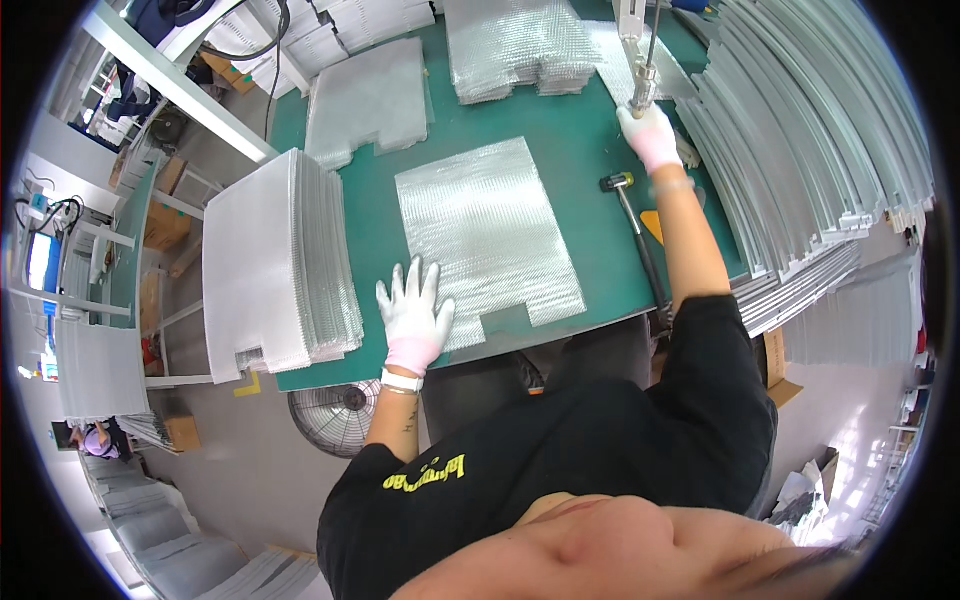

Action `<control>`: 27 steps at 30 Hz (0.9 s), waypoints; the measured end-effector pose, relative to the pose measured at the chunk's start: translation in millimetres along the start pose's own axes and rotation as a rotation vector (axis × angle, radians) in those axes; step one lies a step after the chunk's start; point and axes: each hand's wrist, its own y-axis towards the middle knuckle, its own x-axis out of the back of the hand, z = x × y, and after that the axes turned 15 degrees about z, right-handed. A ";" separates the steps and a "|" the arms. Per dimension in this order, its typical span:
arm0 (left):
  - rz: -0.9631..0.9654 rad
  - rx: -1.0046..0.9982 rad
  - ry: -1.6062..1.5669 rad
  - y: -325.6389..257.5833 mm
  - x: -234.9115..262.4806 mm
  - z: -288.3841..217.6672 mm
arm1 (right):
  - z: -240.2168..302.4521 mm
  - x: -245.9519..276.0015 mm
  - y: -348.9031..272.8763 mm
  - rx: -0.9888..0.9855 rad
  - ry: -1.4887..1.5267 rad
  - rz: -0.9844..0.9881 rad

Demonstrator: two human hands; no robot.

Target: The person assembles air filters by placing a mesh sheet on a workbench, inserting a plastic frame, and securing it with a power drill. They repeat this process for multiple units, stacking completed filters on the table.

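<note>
At frame centre, the sheet (490, 235) lay flat on the table (580, 180). The left hand (412, 318), fingers spread wide, rested on its lower-left edge, apparently to steady it. At upper right, the right hand (650, 138) was closed around the hanging tool (644, 84), presumably to control it.

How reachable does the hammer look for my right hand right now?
Probably yes: the hammer lies on the green table near your right hand, with nothing seen on top of it. That hand seems to grip the hanging tool, though, so it would likely have to let go first.
</note>
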 end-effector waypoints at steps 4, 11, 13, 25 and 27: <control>0.002 0.024 -0.030 -1.6 2.7 -0.6 | 0.1 -10.2 72.6 -0.303 -0.100 0.152; 0.029 0.020 -0.064 0.0 8.9 -4.2 | -47.5 14.4 117.6 -0.303 0.096 0.204; 0.024 0.032 -0.062 -1.6 7.5 -4.9 | -42.9 24.9 115.2 -0.287 0.170 0.167; -0.016 -0.024 -0.046 8.7 2.3 -0.5 | -77.1 24.5 104.0 -0.231 -0.100 0.208; -0.019 0.024 -0.039 -0.2 -3.0 0.2 | -25.2 27.4 81.5 -0.262 -0.150 0.239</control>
